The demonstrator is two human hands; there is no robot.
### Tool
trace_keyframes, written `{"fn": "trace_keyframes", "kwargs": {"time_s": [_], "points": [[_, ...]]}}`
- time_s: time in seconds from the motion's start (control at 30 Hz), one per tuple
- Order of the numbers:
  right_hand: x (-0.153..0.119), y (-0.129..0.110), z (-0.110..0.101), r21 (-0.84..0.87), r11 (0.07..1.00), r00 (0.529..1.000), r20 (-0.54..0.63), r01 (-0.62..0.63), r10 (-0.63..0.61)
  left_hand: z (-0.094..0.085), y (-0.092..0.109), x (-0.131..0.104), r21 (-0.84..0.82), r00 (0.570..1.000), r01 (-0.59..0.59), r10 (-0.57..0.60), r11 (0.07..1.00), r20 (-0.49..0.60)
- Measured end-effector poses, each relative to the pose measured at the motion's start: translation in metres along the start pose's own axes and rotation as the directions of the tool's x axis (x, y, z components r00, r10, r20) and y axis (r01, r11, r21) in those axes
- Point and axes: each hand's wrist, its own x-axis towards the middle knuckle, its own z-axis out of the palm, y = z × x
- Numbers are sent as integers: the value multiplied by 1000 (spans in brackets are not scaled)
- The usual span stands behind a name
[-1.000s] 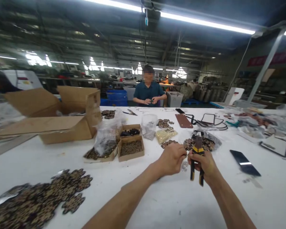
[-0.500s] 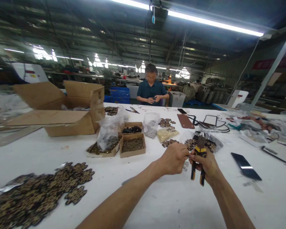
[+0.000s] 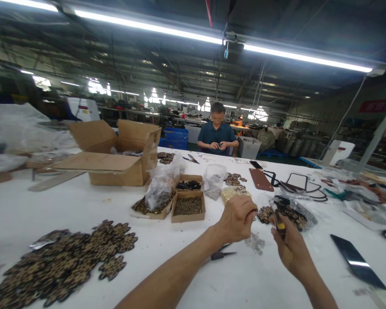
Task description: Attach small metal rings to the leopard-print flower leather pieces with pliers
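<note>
My left hand (image 3: pixel 238 218) is closed in a pinch above the white table, with a small dark bit at its fingertips too small to name. To its right, my right hand (image 3: pixel 287 242) grips the yellow-and-black pliers (image 3: pixel 279 224), whose jaws point up and away. Below and between the hands lies a scatter of small silvery pieces (image 3: pixel 254 243). A dark pointed tool (image 3: pixel 223 255) rests partly behind my left forearm. Patterned flower-shaped pieces (image 3: pixel 264 214) lie just beyond the hands.
A large pile of patterned pieces (image 3: pixel 70 262) covers the left front. Beyond stand small boxes of metal parts (image 3: pixel 188 206) and an open carton (image 3: pixel 122 171). A phone (image 3: pixel 357 261) lies at right. A person (image 3: pixel 217 133) sits across the table.
My hands have moved apart, and the pliers in my right hand have turned. The view has shifted, bringing the dark pointed tool further into sight beside my left forearm.
</note>
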Motion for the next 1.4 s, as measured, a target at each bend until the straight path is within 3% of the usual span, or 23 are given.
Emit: {"fn": "trace_keyframes", "kwargs": {"time_s": [0.1, 0.23, 0.4, 0.77, 0.97, 1.4], "points": [[2, 13, 11, -247, 934, 963, -13, 257, -268, -7, 2, 4, -3, 1000, -8, 8, 1000, -15], [3, 13, 16, -405, 847, 925, -9, 345, -381, -10, 6, 7, -14, 999, -29, 28, 999, -35], [2, -2, 13, -481, 805, 917, -7, 347, -399, -9, 8, 8, -24, 997, -31, 29, 999, -66], [2, -9, 8, -520, 797, 918, -60, 307, -392, -3, 15, 5, -89, 996, 12, -20, 996, -91], [1, -8, 8, -522, 791, 902, -86, 320, -423, 0, 20, 4, -69, 989, 0, -11, 998, -150], [3, -8, 4, -513, 796, 902, -89, 321, -422, 3, 26, 2, -27, 987, -5, 0, 1000, -158]]}}
